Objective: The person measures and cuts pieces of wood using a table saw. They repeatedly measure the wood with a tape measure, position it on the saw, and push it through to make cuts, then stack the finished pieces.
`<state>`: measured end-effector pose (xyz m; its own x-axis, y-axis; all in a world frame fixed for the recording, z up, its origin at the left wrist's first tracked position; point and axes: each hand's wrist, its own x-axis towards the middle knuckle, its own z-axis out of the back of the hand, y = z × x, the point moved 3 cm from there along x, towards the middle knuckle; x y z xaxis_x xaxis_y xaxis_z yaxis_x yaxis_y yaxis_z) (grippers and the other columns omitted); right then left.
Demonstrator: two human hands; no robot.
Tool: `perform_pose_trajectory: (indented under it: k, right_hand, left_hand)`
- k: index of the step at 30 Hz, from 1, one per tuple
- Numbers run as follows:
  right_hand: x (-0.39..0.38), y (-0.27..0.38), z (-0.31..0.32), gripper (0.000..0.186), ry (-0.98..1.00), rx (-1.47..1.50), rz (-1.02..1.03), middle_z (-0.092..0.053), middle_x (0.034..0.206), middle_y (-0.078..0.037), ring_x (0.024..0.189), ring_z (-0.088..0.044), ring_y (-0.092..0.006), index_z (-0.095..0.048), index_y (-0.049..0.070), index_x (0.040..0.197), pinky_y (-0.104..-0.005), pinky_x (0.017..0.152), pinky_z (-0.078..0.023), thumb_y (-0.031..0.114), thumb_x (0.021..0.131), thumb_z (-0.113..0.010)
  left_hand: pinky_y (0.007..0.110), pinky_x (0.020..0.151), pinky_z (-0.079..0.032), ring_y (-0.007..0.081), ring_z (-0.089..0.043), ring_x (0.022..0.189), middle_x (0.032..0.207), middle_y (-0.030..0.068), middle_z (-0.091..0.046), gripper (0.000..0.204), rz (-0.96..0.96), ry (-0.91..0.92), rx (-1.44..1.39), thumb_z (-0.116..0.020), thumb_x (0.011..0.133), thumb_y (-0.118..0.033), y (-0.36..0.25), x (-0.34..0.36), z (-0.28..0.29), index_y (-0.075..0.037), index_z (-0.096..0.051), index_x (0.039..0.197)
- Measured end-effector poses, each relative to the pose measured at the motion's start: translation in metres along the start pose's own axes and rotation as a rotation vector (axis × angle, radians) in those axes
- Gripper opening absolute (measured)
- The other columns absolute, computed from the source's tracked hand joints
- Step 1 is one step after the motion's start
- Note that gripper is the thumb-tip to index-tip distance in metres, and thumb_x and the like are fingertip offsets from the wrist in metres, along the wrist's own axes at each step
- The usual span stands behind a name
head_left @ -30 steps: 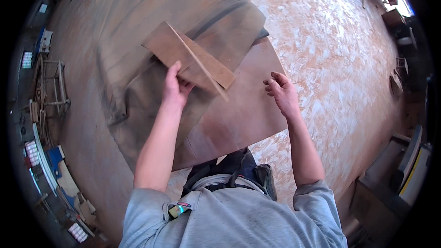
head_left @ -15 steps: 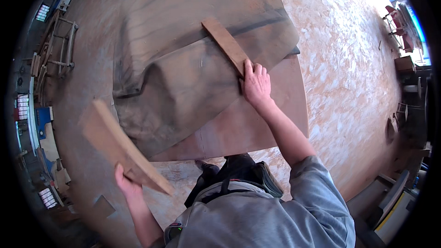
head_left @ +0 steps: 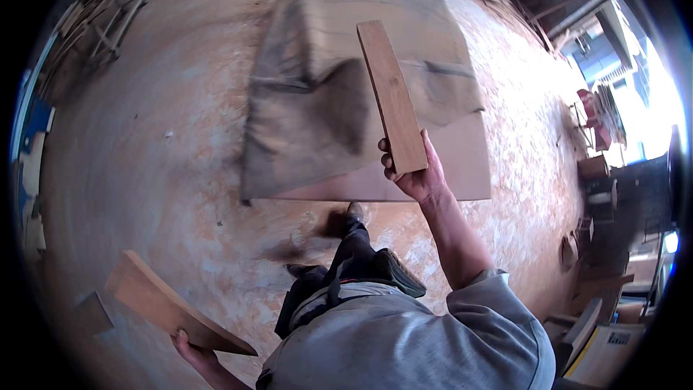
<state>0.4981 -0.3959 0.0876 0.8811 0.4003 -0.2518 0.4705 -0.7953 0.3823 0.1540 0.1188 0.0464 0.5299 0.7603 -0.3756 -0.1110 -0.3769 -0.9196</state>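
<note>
My right hand [head_left: 417, 173] grips the lower end of a narrow, flat wooden strip [head_left: 390, 94], held out in front of me with its long side pointing forward. At the lower left, my left hand [head_left: 189, 344] has closed on a wider brown board [head_left: 166, 296], held low beside my body. Beyond both hands a crumpled, dusty olive-brown cover [head_left: 296, 144] lies over a pinkish-brown sheet [head_left: 455, 170], whose near part shows from under it. My feet [head_left: 354, 213] are just short of the sheet's near edge.
Wooden racks [head_left: 108, 29] stand along the left. Chairs and red pieces [head_left: 592, 112] stand near a bright opening at the upper right. Boards and panels [head_left: 592, 347] crowd the lower right. A small flat square piece [head_left: 94, 312] lies on the mottled floor [head_left: 137, 159] at left.
The two pieces, earlier stacked in my left hand, are now apart. My left hand has moved down-left with the wider board. My right hand took hold of the narrow strip and lifted it off the cover.
</note>
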Motion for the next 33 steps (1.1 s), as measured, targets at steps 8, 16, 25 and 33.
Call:
perform_pose_trajectory:
  k: [8,16,25,33]
  right_hand:
    - [0.089,-0.169,-0.115,0.068,0.245,0.178,-0.324,-0.055,0.110,-0.023,0.075,-0.054,-0.0278,-0.043,0.005,0.137,-0.0357,0.055,-0.048,0.060,0.099,-0.033]
    - [0.268,-0.355,-0.191,0.068,0.267,0.117,-0.598,-0.056,0.110,-0.021,0.074,-0.057,-0.0277,-0.044,0.007,0.136,-0.0356,0.054,-0.049,0.062,0.098,-0.034]
    - [0.450,-0.511,-0.309,0.070,0.444,-0.799,-0.465,-0.063,0.112,-0.013,0.087,-0.066,-0.0215,-0.044,0.003,0.141,-0.0389,0.067,-0.055,0.051,0.093,-0.061]
    - [0.584,-0.633,-0.415,0.061,0.548,-1.673,0.138,-0.058,0.119,-0.018,0.110,-0.059,-0.0213,-0.044,-0.003,0.139,-0.0362,0.090,-0.050,0.015,0.088,-0.070]
  left_hand:
    - [0.044,0.095,-0.047,0.0306,-0.054,0.117,0.128,0.0143,-0.054,0.076,-0.068,-0.050,-0.115,-0.071,0.076,-0.036,-0.037,0.049,0.104,-0.003,-0.044,0.139]
    - [0.042,0.091,-0.050,0.0283,-0.057,0.113,0.125,0.0106,-0.057,0.076,-0.047,-0.123,-0.279,-0.074,0.076,-0.038,-0.100,0.153,0.160,-0.004,-0.046,0.137]
    - [0.042,0.091,-0.050,0.0273,-0.060,0.109,0.119,0.0097,-0.061,0.064,-0.066,-0.437,-0.363,-0.073,0.077,-0.034,-0.196,0.284,0.190,-0.003,-0.052,0.130]
    - [0.041,0.086,-0.053,0.0269,-0.062,0.103,0.114,0.0110,-0.061,0.068,-0.108,-0.405,-0.389,-0.076,0.072,-0.031,-0.247,0.504,0.237,-0.001,-0.051,0.128]
